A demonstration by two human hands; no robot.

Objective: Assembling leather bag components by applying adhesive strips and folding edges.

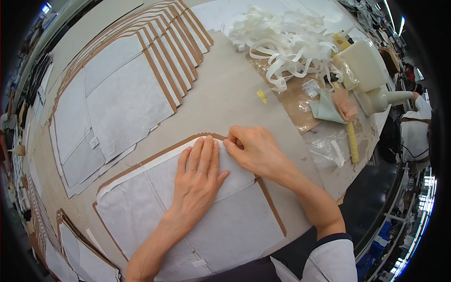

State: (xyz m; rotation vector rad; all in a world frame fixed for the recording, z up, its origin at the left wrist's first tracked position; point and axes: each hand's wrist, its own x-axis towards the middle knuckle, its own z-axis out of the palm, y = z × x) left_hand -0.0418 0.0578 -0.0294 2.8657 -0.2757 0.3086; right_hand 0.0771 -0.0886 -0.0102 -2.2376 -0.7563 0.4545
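A bag panel (235, 230) with a pale fabric face, seams and a brown border lies flat in front of me. White tape (164, 155) runs along its far edge, just inside the brown border. My left hand (199, 174) rests flat on the panel, fingers stretched over the tape at the far edge. Beside it, at the far right corner, my right hand (253, 152) is closed in a pinch on the tape; the fingertips partly hide it.
Overlapping brown-edged panels (127, 98) fan out at the far left, with more panels (84, 249) at lower left. A heap of white tape (286, 40) lies at the far right, near a white plastic bottle (364, 63), a yellow stick (352, 143) and clear plastic wrap (324, 145).
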